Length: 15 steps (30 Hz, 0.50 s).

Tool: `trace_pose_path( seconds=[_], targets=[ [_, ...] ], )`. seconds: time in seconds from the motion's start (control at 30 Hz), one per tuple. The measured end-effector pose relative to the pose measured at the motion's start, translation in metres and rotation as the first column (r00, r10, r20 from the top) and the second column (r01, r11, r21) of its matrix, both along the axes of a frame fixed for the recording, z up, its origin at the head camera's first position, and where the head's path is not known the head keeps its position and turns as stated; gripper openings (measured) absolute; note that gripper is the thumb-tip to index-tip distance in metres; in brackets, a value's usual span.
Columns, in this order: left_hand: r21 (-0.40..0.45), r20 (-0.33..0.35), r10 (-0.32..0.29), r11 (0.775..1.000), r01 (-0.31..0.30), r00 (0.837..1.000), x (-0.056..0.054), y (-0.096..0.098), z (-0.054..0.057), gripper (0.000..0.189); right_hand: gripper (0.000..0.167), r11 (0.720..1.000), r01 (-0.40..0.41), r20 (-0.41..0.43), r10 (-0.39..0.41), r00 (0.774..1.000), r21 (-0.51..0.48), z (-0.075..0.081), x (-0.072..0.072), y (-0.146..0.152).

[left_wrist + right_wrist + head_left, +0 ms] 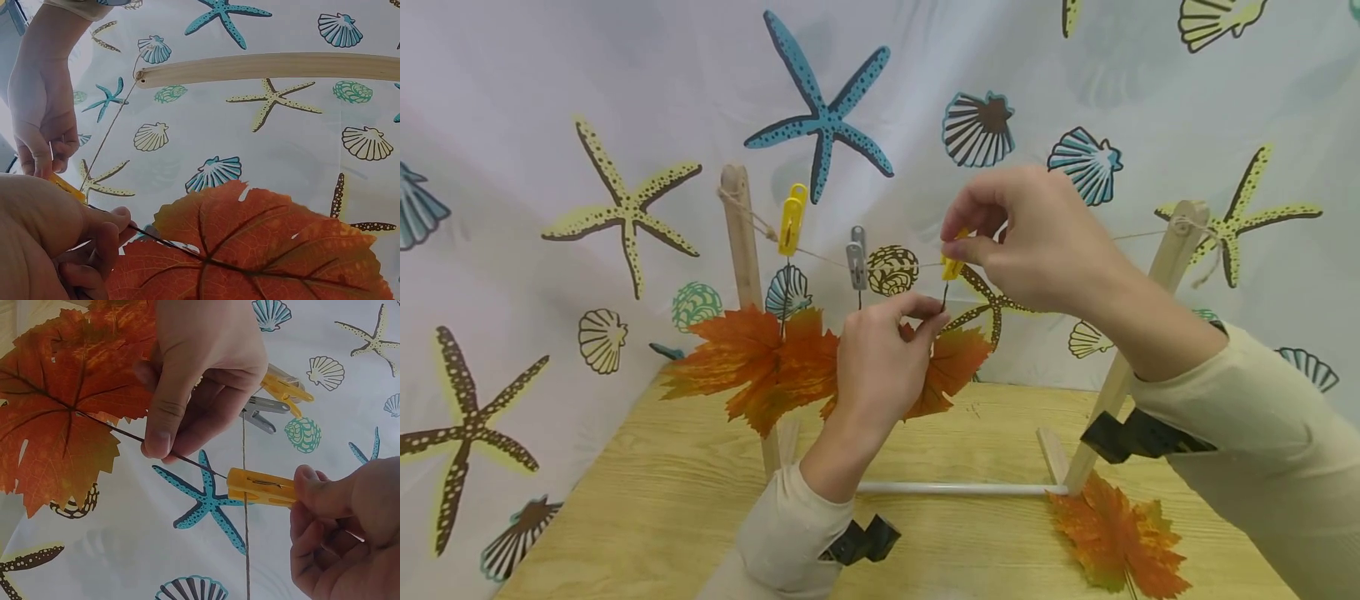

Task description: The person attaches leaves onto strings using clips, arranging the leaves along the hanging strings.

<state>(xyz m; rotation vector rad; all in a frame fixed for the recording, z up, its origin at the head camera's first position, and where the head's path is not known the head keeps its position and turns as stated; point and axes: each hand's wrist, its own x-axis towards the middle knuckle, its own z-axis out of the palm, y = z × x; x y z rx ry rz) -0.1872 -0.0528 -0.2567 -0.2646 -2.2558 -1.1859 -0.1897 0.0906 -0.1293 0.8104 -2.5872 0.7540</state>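
Note:
My right hand [1037, 237] pinches the handle end of a yellow clothespin [259, 487], whose nose sits across the twine [246, 550]. The dark stem of an orange maple leaf [75, 406] reaches up to that nose; whether it is clamped I cannot tell. Lower on the same stem, my left hand [883, 358] pinches it between thumb and finger. To the left, another yellow clothespin [790, 221] and a grey clothespin [856, 262] sit on the line. An orange leaf [752, 358] hangs by its stem under the yellow one; my left hand partly hides the leaves beyond it.
Twine runs between a left wooden post [742, 242] and a right wooden post [1172, 250], joined low down by a white rod [955, 489]. A loose maple leaf [1116, 533] lies on the wooden table [625, 517] at the right post's foot. Behind hangs a sea-patterned cloth [685, 67].

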Motion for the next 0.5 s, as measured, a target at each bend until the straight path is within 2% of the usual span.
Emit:
trace_pose_path(
  seconds=[0.13,0.27,0.5],
  targets=[
    [0.0,-0.005,0.01,1.0,-0.01,1.0,-0.0002,-0.0008,0.0002,0.011,0.004,0.998,0.051,0.075,-0.054,0.996,0.042,0.0057,-0.0008,-0.0013],
    [-0.004,-0.002,0.001,1.0,-0.001,1.0,0.0002,-0.0018,-0.0015,0.011,0.009,0.996,0.053,0.14,-0.063,0.988,0.078,0.0074,-0.0041,-0.0008],
    [0.005,0.001,-0.006,1.0,0.006,1.0,0.0001,-0.0031,-0.0052,0.011,0.023,0.996,0.025,0.155,-0.039,0.987,0.09,0.0028,-0.0075,0.0025]
  ],
)
